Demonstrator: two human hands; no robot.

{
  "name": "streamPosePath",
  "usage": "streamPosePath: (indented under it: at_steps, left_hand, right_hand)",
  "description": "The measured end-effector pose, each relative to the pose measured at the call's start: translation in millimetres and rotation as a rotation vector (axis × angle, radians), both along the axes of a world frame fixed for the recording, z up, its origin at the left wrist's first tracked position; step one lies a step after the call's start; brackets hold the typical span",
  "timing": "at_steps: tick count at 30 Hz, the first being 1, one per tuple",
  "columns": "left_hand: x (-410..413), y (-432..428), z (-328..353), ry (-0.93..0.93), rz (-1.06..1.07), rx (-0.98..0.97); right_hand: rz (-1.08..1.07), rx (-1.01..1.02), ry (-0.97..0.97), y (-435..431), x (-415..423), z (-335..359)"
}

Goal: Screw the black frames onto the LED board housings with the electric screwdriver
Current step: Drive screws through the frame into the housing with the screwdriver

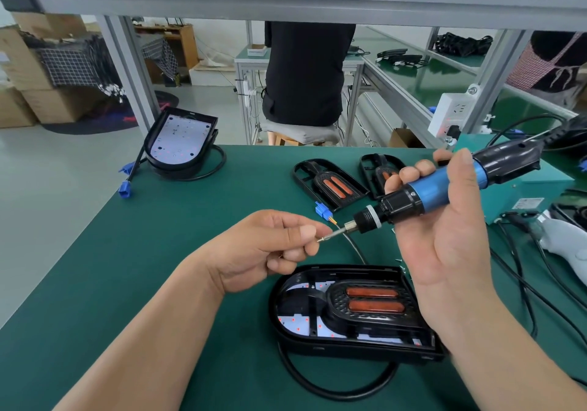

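Black plastic frame (pixel 365 307), the one with two orange bars set in a perforated oval, lies seated in the black LED board housing (pixel 317 348) on the green mat (pixel 143 267) right in front of you. The housing's long axis runs left to right, with its rounded end to your left and its squared end to your right. Its black cable (pixel 317 390) loops out on the near side.

Both your hands hang just beyond and above the housing. Your right hand (pixel 444 245) is above its squared end, fingers curled round the barrel of the blue-and-black electric screwdriver (pixel 438 190). The tool lies nearly level, its bit (pixel 335 234) pointing left and slightly down. Your left hand (pixel 263 248) is above the housing's far rounded side. Thumb and forefinger pinch a small silver screw (pixel 320 239) against the bit's tip, and the other fingers are tucked in.

The work lies below both hands, the right one nearer to it. You look to be loading the screw. The next move calls for swinging the tool from level to upright, tip down over a frame hole; which hole, I cannot tell.

Beyond the housing lie two spare black frames (pixel 330 185), with a blue connector (pixel 323 211) between them and the housing. Well beyond and to its left are stacked housings (pixel 181 139), a white board facing up.
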State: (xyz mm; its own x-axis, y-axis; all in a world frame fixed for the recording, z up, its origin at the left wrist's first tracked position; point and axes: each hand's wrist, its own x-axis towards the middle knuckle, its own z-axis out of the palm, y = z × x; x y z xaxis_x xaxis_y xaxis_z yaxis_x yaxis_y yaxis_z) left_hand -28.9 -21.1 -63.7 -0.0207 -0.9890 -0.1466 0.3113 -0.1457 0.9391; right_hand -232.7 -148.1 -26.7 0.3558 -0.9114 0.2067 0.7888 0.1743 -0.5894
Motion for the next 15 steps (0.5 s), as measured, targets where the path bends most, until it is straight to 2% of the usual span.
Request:
streamPosePath:
  at_steps: [3,9,15]
  left_hand:
    - [7,2,2,-0.075,0.035,0.073]
    - [16,10,8,-0.525,-0.047,0.259]
    - [14,13,10,-0.698,-0.098,0.288]
  right_hand:
    - [0.005,-0.001,0.004,0,-1,2]
    - [0.128,-0.104,0.024,4,-1,8]
    - [0.277,-0.256,0.101,20,1,12]
